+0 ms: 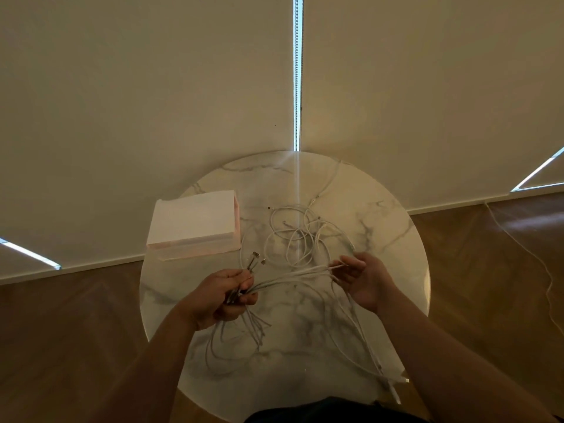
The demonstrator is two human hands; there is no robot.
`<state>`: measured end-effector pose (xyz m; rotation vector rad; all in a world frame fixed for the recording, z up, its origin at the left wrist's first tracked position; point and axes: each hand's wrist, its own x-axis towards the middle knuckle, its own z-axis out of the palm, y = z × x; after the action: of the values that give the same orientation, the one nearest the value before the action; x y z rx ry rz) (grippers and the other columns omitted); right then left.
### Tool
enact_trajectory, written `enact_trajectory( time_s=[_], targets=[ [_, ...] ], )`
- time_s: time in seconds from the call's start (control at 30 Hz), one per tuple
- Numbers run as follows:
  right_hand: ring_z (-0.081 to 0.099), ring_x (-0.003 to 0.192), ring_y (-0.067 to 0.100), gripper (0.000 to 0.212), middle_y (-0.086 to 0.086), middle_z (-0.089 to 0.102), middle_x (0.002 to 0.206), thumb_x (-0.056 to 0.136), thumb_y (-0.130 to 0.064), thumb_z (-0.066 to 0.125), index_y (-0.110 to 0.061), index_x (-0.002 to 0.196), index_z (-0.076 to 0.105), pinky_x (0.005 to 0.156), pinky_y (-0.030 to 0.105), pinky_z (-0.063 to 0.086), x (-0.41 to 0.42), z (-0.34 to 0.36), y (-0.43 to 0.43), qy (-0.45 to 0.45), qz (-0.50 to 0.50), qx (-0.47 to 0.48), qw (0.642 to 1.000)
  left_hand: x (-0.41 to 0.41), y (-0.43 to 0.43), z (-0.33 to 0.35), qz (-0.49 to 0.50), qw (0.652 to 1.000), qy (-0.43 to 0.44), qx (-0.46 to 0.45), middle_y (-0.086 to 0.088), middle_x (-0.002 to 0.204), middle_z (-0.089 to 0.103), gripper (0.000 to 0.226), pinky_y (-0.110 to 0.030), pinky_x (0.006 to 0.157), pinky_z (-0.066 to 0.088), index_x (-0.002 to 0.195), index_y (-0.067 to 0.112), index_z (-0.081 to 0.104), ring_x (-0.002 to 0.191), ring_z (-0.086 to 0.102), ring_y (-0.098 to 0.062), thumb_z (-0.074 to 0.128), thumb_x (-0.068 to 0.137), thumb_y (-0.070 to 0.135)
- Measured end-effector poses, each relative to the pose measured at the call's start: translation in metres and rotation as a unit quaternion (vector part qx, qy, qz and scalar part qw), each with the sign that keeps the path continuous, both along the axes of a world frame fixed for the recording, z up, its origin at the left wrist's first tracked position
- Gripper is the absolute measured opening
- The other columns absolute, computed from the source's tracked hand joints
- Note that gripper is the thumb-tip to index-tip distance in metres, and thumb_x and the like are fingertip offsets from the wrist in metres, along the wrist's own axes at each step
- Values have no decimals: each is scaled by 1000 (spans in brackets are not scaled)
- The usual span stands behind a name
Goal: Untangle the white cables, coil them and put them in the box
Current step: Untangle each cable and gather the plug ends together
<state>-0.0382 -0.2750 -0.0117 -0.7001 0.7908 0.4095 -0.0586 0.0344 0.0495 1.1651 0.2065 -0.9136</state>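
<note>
The fingers of the left hand (219, 297) are curled tight round a bunch of the white cables (297, 239). A few plugs (255, 258) poke up out of the top of the fist. How many strands it holds is hidden inside the grip.

The right hand (364, 280) has thumb and forefinger closed on one strand near its end, the other fingers loosely bent behind. Several strands stretch between the two hands, just above the round marble table (387, 239).

Loops hang below the left fist and lie blurred on the marble. More strands fall from the right hand and run toward the near right edge, where they are hard to follow.

Beyond the hands the rest of the tangle lies in loose loops, with one line trailing to the far rim. The box (190, 219), white with a pinkish side, sits at the table's far left, near the tangle. It seems to be closed on top, though the pale light makes that unsure.

A thin cord (534, 257) wanders over the wooden floor (488, 270) on the right and is cut off at the picture's edge.
</note>
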Motion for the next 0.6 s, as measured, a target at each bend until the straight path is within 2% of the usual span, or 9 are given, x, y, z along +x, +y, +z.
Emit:
enact_trajectory(
  time_s=[0.03, 0.07, 0.13, 0.17, 0.27, 0.37, 0.43, 0.5, 0.6],
  targets=[
    [64, 70, 28, 17, 19, 60, 82, 96, -15, 49, 0, 93, 55, 61, 34, 60, 7, -2, 3, 41, -46, -33, 998, -2, -1, 1, -12, 1000, 7, 0, -6, 64, 38, 29, -13, 37, 14, 65, 17, 51, 44, 17, -3, 49, 89, 32],
    [61, 54, 23, 13, 16, 55, 75, 99, -12, 48, 0, 96, 51, 46, 27, 55, 13, -3, 7, 74, -69, -60, 993, -3, -1, 1, -22, 1000, 14, -6, -6, 64, 38, 29, -12, 36, 16, 64, 17, 51, 44, 17, -3, 49, 89, 32],
    [44, 28, 10, 9, 11, 48, 70, 101, -7, 46, -1, 95, 48, 31, 14, 38, 20, 1, 12, 100, -34, -86, 991, -4, -3, 2, -32, 999, 22, -14, -6, 63, 38, 30, -11, 36, 16, 64, 17, 51, 44, 17, -2, 48, 90, 32],
    [36, 24, 6, 14, 10, 48, 69, 102, -8, 44, 0, 91, 48, 28, 13, 30, 22, 5, 15, 96, 11, -111, 989, -5, -3, 3, -31, 999, 24, -16, -6, 62, 38, 30, -11, 37, 16, 64, 17, 51, 43, 17, -2, 47, 90, 32],
    [26, 30, 6, 24, 6, 51, 66, 103, -15, 43, 0, 95, 60, 32, 15, 18, 28, 36, 22, -31, 100, -192, 976, -6, -1, 2, -25, 999, 20, -16, -7, 62, 38, 30, -12, 37, 15, 63, 17, 52, 44, 16, -2, 48, 89, 32],
    [24, 39, 11, 39, 3, 50, 57, 104, -36, 40, -8, 100, 66, 42, 19, 17, 36, 78, 22, -163, 96, -245, 951, -7, -1, 2, -33, 999, 17, -19, -6, 62, 38, 30, -12, 37, 15, 64, 17, 52, 46, 14, -3, 48, 90, 32],
    [25, 39, 14, 41, 4, 48, 54, 104, -41, 35, -9, 104, 60, 43, 22, 19, 41, 90, 18, -186, 79, -276, 940, -6, -2, 1, -39, 999, 17, -18, -6, 63, 39, 30, -13, 38, 13, 65, 17, 52, 46, 13, -4, 48, 90, 32],
    [31, 40, 17, 33, 8, 48, 55, 105, -28, 34, -3, 108, 55, 42, 24, 26, 42, 87, 13, -182, 68, -319, 928, -6, -4, 2, -40, 999, 17, -18, -6, 63, 39, 29, -13, 38, 13, 65, 17, 52, 46, 14, -4, 50, 89, 33],
    [50, 49, 23, 23, 14, 54, 63, 100, -8, 39, 2, 98, 60, 50, 34, 51, 35, 73, 6, -121, 49, -355, 926, -5, -4, 3, -37, 999, 18, -22, -6, 64, 39, 28, -12, 37, 15, 65, 17, 52, 45, 14, -3, 52, 87, 34]
  ],
)
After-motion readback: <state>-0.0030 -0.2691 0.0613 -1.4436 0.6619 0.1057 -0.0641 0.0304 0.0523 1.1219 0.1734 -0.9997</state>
